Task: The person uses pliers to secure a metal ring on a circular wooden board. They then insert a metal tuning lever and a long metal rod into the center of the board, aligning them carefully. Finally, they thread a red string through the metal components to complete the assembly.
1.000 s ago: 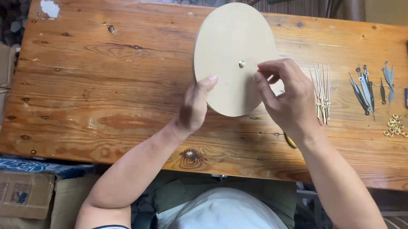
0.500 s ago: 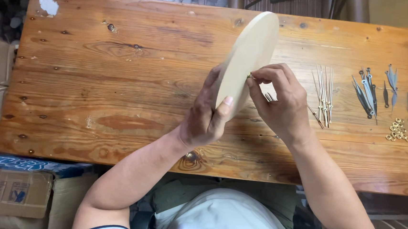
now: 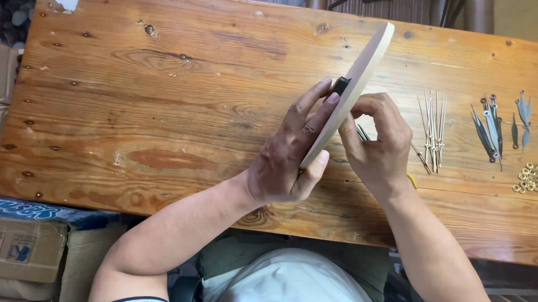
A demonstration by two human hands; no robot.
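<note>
- Pale wooden disc (image 3: 357, 75) stood nearly edge-on above the middle of the plank table (image 3: 159, 99), tilted so its back faced the left hand.
- Left hand (image 3: 291, 156) was closed on the disc from behind, thumb hooked round the lower rim, fingers pressing a small black block (image 3: 340, 85) against the back, seemingly to hold it in place.
- Right hand (image 3: 377, 143) was curled at the disc's front face, fingertips pinched near the centre; whatever they pinched was hidden, so I cannot tell what it gripped.
- Thin pale metal rods (image 3: 433, 128) lay just right of that hand; dark pointed clock hands (image 3: 491, 129) and small brass rings (image 3: 528, 178) lay nearer the table's right edge, all within easy reach.
- Compared with a second earlier, the disc had turned from face-up to almost edge-on, and the left hand had shifted from the lower rim to the back. The black block came into view.
</note>
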